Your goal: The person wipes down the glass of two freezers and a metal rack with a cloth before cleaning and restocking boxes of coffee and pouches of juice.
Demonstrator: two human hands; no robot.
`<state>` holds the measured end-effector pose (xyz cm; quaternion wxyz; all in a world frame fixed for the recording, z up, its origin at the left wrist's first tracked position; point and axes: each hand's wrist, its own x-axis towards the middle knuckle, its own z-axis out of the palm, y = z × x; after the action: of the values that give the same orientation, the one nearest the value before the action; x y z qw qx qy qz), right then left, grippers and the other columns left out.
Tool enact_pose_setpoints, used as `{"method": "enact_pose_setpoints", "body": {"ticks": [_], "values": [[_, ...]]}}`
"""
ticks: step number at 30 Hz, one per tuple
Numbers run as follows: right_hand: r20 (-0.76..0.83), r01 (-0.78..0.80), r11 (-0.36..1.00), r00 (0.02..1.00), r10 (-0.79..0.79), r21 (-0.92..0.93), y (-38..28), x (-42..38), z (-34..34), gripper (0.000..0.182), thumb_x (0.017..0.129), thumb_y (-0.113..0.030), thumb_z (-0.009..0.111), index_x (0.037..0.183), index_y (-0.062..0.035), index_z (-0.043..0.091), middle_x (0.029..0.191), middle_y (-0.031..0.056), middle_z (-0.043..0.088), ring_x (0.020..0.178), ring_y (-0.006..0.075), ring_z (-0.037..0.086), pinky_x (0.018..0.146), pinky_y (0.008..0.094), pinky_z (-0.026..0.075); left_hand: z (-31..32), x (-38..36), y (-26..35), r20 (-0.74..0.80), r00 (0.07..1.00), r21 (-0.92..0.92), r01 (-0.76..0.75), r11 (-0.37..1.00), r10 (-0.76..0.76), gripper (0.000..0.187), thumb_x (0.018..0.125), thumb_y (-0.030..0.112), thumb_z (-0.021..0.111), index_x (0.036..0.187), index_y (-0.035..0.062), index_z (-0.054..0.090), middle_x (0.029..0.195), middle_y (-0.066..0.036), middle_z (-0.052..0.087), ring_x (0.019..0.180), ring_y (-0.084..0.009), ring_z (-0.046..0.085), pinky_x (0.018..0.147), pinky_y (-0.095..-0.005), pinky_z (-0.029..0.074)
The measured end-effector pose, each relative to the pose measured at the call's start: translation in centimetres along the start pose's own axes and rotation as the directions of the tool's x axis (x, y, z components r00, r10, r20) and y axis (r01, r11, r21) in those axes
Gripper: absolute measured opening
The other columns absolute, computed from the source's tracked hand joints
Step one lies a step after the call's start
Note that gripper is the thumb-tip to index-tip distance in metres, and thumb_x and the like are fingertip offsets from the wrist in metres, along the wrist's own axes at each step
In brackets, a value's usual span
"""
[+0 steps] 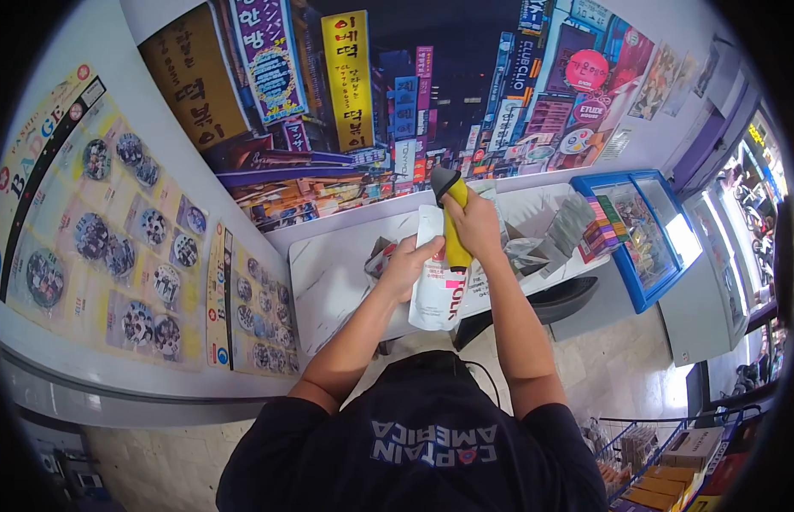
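A white pouch with red and pink print is held upright before my chest, above the marble-patterned table. My left hand is closed on the pouch's left side, thumb across its front. My right hand is wrapped round a yellow handheld device with a grey head. The device lies along the pouch's right side, its grey head above the pouch's top edge and its lower end against the print. Whether the two touch there, I cannot tell.
Behind the pouch, boxes with packets and colourful small boxes stand on the table. A black chair is below its edge. To the right is a blue-framed freezer. A wire rack of goods stands lower right.
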<state>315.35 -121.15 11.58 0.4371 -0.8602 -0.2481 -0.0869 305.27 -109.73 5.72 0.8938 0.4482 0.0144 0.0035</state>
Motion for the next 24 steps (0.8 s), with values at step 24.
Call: {"method": "enact_pose_setpoints", "body": {"ticks": [24], "values": [[0.288, -0.381, 0.151, 0.858, 0.425, 0.912, 10.0, -4.9, 3.9, 0.045, 0.097, -0.046, 0.052, 0.112, -0.0037, 0.056, 0.095, 0.0048, 0.059, 0.081, 0.0157, 0.058, 0.07, 0.0314, 0.048, -26.9, -8.3, -9.0, -0.545, 0.748, 0.47, -0.101, 0.877, 0.379, 0.02, 0.084, -0.002, 0.067, 0.103, -0.0022, 0.065, 0.094, -0.008, 0.07, 0.085, -0.0133, 0.065, 0.079, -0.0273, 0.051]]}}
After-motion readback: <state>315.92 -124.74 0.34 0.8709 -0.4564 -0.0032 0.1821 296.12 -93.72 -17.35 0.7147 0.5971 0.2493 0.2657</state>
